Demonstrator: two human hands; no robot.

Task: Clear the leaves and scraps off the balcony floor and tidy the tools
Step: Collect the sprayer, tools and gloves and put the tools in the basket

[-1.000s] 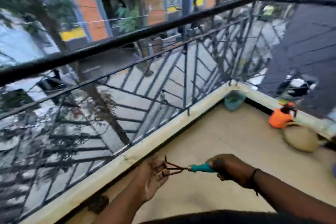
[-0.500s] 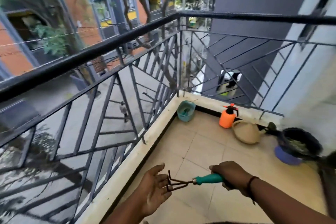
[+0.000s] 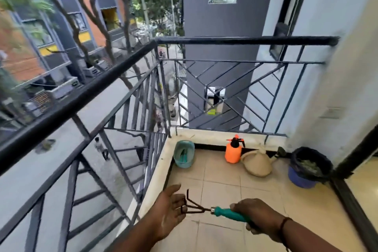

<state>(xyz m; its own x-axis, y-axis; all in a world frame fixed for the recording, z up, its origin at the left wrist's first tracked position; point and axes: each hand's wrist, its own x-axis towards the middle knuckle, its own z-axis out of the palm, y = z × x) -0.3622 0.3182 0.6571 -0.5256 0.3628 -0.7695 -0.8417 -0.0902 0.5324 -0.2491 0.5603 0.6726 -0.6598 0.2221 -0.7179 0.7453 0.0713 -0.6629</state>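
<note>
Head view: hand rake (image 3: 206, 208) handle end hidden.

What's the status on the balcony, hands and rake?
Right hand grips hand rake. Left hand open at its prongs. Floor ahead unobstructed to teal tub.

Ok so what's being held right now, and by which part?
The right hand grips a hand rake by its teal handle. The left hand is open, its fingers touching the tines without gripping them.
</note>
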